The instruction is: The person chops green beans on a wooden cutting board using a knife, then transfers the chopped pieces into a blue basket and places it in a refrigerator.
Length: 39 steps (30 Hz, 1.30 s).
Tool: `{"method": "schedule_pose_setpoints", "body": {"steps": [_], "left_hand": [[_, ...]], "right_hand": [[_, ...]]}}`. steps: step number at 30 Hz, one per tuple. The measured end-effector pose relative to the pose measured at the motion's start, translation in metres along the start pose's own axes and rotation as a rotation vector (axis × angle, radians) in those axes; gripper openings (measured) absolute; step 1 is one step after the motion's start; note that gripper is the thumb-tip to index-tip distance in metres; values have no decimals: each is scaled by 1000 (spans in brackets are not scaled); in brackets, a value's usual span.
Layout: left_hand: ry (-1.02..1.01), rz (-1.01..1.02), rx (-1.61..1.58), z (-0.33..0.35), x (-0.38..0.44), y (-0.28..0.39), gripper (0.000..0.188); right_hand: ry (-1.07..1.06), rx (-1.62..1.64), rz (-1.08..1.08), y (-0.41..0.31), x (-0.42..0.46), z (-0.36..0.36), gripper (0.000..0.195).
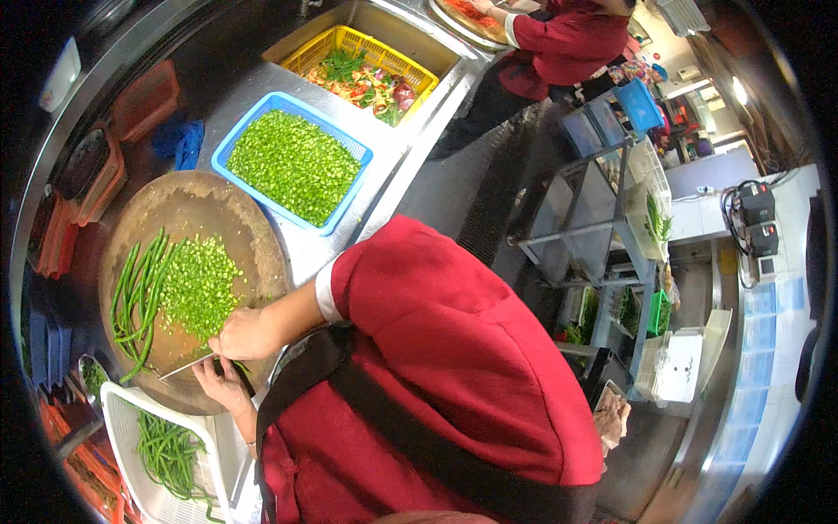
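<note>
My right hand (247,335) grips a knife whose blade (186,367) reaches across the near side of a round wooden chopping block (258,229). Close beside the blade is my left hand (224,386), fingers curled on the block around dark green bean ends (243,366), mostly hidden by my hands. A heap of finely chopped green beans (200,285) lies just beyond the knife. Whole long green beans (141,288) lie along the heap's left side. More whole beans (169,455) fill part of a white plastic basket (219,435) next to the block.
A blue basket (219,154) of chopped green pieces stands on the steel counter (304,252). Beyond it, a yellow basket (429,82) holds vegetable scraps in a sink. A co-worker in red (576,46) works at another block. Red baskets (98,180) and a metal rack (569,236) stand around.
</note>
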<state>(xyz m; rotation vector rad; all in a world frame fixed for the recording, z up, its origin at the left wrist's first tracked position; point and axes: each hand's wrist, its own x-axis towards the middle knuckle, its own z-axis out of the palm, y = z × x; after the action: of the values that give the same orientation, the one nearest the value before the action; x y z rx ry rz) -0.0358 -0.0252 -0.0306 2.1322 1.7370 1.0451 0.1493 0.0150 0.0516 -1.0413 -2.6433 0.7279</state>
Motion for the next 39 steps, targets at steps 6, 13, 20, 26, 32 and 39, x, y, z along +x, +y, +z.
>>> {"method": "schedule_pose_setpoints", "body": {"steps": [6,13,20,26,32,39], "left_hand": [[41,1,159,-6,5,17,16],[75,-68,-74,-16,15,17,20],[119,-79,-94,-13,2,11,20],[119,-44,-100,-8,8,13,21],[120,-58,-67,-9,4,10,21],[110,-46,-46,-14,4,20,23]], "right_hand": [[-173,35,87,-9,-8,-53,20],[-60,-236,-7,-6,-2,-18,20],[-233,-281,-23,-12,-5,-39,21],[-211,-312,-18,-2,1,-35,24],[-226,-278,-27,-9,-3,-37,20],[-180,-267,-34,-8,7,-16,14]]}}
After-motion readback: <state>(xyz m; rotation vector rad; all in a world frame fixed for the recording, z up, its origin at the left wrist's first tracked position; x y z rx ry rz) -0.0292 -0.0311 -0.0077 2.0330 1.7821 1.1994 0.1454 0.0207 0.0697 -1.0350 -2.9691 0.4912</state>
